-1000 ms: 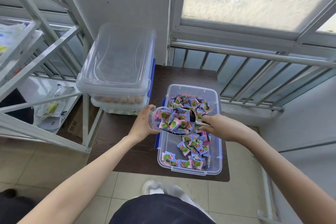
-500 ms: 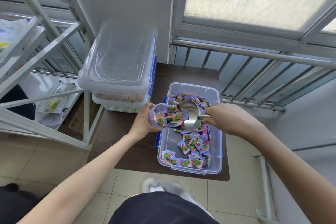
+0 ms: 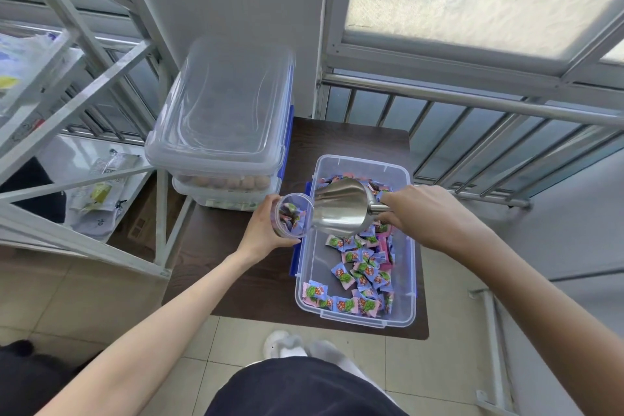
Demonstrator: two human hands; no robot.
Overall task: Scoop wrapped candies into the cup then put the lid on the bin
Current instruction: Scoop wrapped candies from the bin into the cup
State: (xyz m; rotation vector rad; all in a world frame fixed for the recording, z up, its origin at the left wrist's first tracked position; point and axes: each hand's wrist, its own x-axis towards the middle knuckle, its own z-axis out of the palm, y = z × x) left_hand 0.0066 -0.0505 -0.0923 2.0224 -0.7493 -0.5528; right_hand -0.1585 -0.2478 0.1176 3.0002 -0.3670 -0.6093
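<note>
My left hand (image 3: pixel 261 233) grips a clear plastic cup (image 3: pixel 291 218), tilted so its mouth faces right, with wrapped candies inside. My right hand (image 3: pixel 427 214) holds the handle of a steel scoop (image 3: pixel 339 209), turned over with its mouth against the cup's rim. Both hover over the left edge of an open clear bin (image 3: pixel 407 284) holding several wrapped candies (image 3: pixel 361 272) in blue, pink and green. The bin's clear lid (image 3: pixel 223 111) lies on top of the stacked bins at the left.
The bins stand on a small dark table (image 3: pixel 243 280). Two stacked clear bins (image 3: pixel 224 191) with blue latches sit at its back left. A white metal rack (image 3: pixel 67 111) rises at the left, a railing (image 3: pixel 489 105) and window behind. My shoes (image 3: pixel 293 346) show on the tiled floor.
The scoop was full of candies a second ago; my right hand has tipped it over against the cup, and the candies have gone into the cup.
</note>
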